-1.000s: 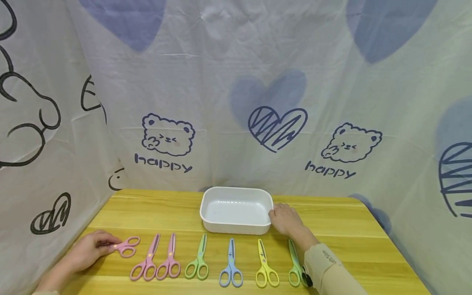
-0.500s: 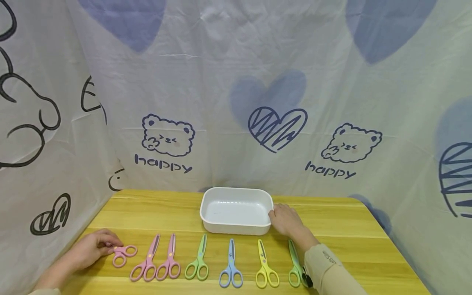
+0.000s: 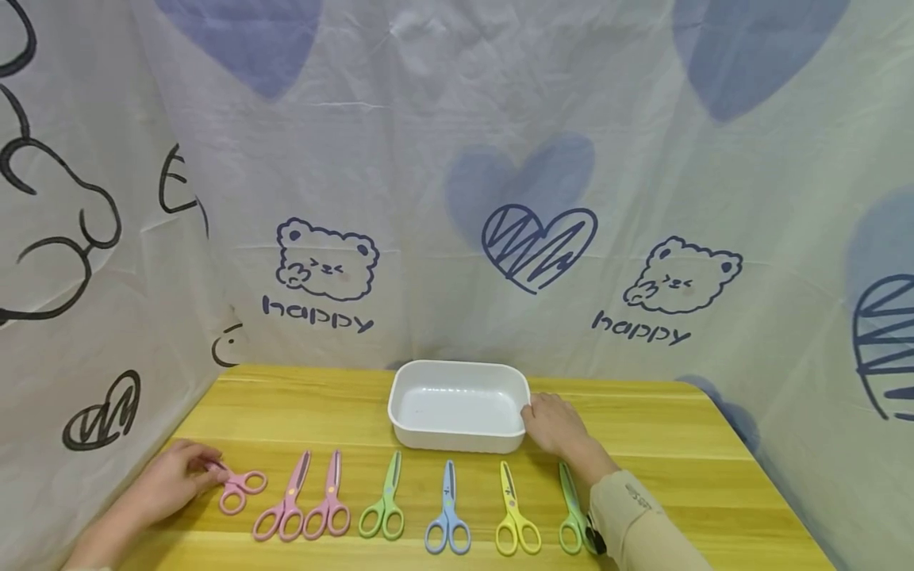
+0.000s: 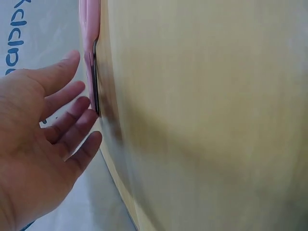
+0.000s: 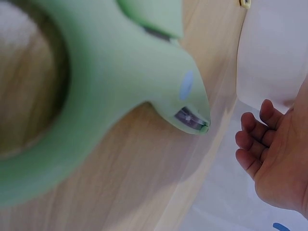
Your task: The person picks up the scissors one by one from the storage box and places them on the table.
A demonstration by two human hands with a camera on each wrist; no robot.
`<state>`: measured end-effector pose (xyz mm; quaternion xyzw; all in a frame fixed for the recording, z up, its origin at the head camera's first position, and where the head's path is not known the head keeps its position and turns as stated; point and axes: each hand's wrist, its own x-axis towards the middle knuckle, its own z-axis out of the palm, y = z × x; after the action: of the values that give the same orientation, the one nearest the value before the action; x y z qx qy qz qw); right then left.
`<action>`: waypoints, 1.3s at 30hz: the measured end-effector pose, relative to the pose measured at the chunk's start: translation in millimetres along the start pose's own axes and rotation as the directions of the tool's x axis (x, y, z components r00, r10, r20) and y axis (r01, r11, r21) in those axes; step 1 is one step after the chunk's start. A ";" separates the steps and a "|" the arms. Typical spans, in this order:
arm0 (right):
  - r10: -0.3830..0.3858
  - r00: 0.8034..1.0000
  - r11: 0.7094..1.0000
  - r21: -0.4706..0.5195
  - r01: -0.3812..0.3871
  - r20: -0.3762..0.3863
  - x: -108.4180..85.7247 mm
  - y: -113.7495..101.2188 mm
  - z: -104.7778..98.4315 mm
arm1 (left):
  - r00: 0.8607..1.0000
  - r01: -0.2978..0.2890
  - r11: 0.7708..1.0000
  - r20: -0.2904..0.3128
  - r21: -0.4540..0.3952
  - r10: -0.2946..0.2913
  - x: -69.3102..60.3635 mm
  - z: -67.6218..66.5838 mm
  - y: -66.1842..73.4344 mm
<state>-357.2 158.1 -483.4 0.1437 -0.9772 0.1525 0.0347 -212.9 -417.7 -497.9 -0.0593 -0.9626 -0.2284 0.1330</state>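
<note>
On the left of the table lies a pair of pink scissors (image 3: pixel 239 485), handles pointing right. My left hand (image 3: pixel 171 480) is at its blades; the left wrist view shows the fingers (image 4: pixel 72 127) loosely bent and spread beside the blade tip of these scissors (image 4: pixel 90 29), not closed round them. At the right end of a white tray (image 3: pixel 457 441), my right hand (image 3: pixel 558 428) grips the rim in the head view. The right wrist view shows that hand (image 5: pixel 276 154) with bent fingers against the tray's outer wall (image 5: pixel 272 53); the thumb's hold is mostly hidden.
Along the front lie two more pink scissors (image 3: pixel 284 507), (image 3: pixel 331 500), green scissors (image 3: pixel 385 500), blue scissors (image 3: pixel 447 515), yellow scissors (image 3: pixel 512 515) and another green pair (image 3: pixel 571 515) partly under the right sleeve. A cloth curtain (image 3: pixel 428 159) stands behind the table.
The pink scissors at my left hand have turned, their handles swinging toward the table's front. My left fingers have loosened from the blades. The right hand and tray have stayed in place.
</note>
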 end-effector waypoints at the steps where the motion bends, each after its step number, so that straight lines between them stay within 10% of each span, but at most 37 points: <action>1: 0.001 1.000 1.000 0.001 -0.001 0.001 -0.2 -0.1 -0.3 | 1.000 0.002 1.000 0.001 0.003 -0.002 -0.2 0.5 0.5; 29: -0.012 1.000 1.000 -0.001 0.012 -0.016 0.7 -0.4 -0.4 | 0.993 -0.047 0.998 0.111 -0.035 0.050 4.4 1.5 12.7; 39: -0.017 1.000 1.000 -0.003 0.017 -0.022 0.7 -0.3 0.4 | 0.963 -0.094 0.990 0.243 -0.102 0.116 2.4 -2.9 10.9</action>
<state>-357.7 157.5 -483.6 0.1503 -0.9757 0.1524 0.0469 -212.6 -409.3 -490.1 -0.1444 -0.9560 -0.2546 0.0206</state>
